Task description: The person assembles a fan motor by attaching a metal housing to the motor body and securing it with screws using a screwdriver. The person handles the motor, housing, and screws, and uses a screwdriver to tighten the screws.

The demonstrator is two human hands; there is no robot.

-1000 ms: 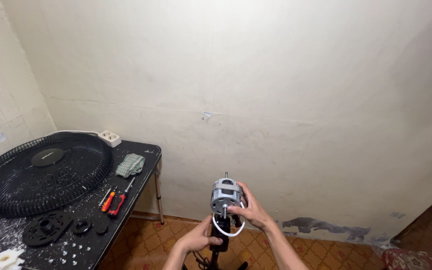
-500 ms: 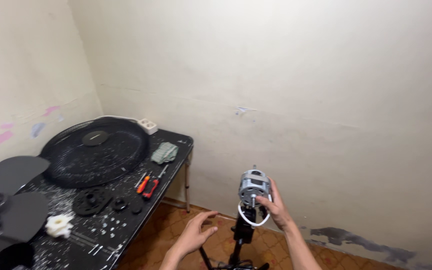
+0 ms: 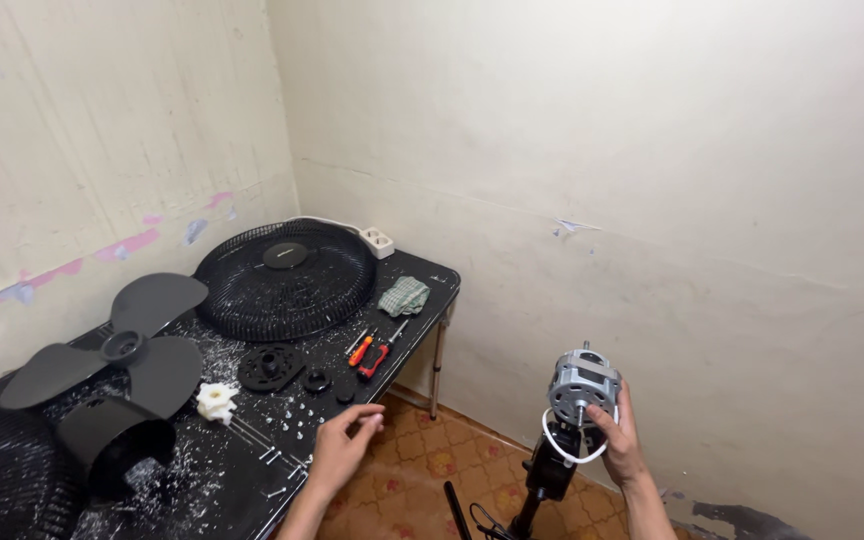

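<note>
My right hand (image 3: 616, 440) grips a grey fan motor (image 3: 582, 383) that sits on top of a black fan stand (image 3: 550, 470); a white ring hangs under the motor. My left hand (image 3: 342, 446) reaches over the right edge of the black table (image 3: 252, 470), fingers apart and holding nothing, close to several small screws (image 3: 277, 455). A black round hub plate (image 3: 271, 367) and a small black cap (image 3: 316, 380) lie just beyond that hand.
On the table lie a black fan grille (image 3: 285, 278), a black fan blade (image 3: 117, 350), a black motor cover (image 3: 112, 440), a white plastic part (image 3: 217, 402), red-handled tools (image 3: 367, 354), a green cloth (image 3: 404, 296) and a white power strip (image 3: 376, 241). Walls enclose the corner.
My view has swung left, showing more of the table. My left hand has left the stand and moved out to the table edge. My right hand stays on the motor.
</note>
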